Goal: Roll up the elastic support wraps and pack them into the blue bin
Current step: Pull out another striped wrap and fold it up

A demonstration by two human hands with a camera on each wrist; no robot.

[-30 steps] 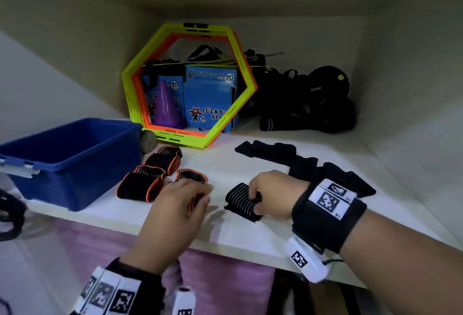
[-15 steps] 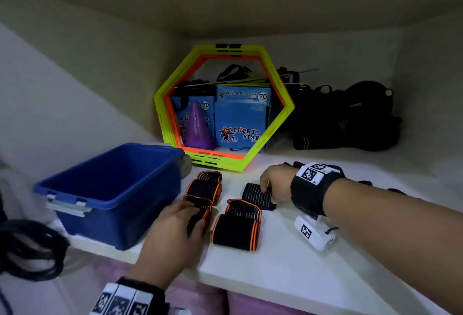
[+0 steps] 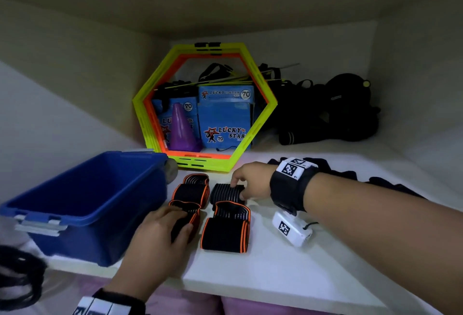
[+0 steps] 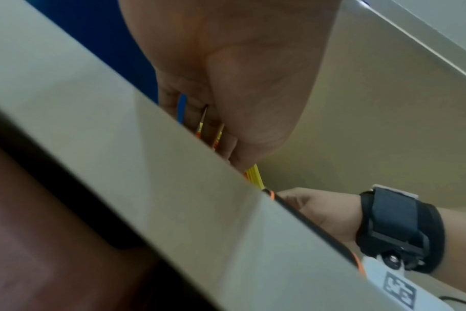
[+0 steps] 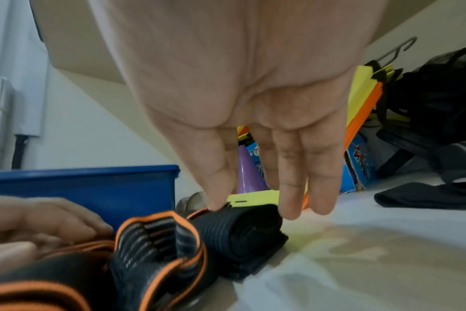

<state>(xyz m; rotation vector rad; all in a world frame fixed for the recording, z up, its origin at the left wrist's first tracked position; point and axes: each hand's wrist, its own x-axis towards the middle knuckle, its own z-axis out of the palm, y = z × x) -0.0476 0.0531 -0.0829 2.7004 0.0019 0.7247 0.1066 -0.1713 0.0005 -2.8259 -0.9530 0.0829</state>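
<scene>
Shelf, head view: White shelf point(image 3: 288, 264) in a dim cupboard; we have shifted since a second ago, so the blue bin point(image 3: 82, 204) now sits closer to centre, with no wrap visible inside it.
Rolls, head view: Four rolled wraps lie just beside the bin; an unrolled black wrap point(image 3: 345, 175) trails behind our right arm.
Left grip, head view: Our left hand point(image 3: 160, 237) curls over the nearest orange-edged roll point(image 3: 186, 210), which it only reached toward before.
Right grip, right wrist view: Our right hand point(image 5: 253, 105) hangs over the black striped roll point(image 5: 242, 229), fingers straight, thumb tip touching it.
Left wrist view: Shelf edge hides the fingertips.
Meaning: We judge packing is about to begin.
</scene>
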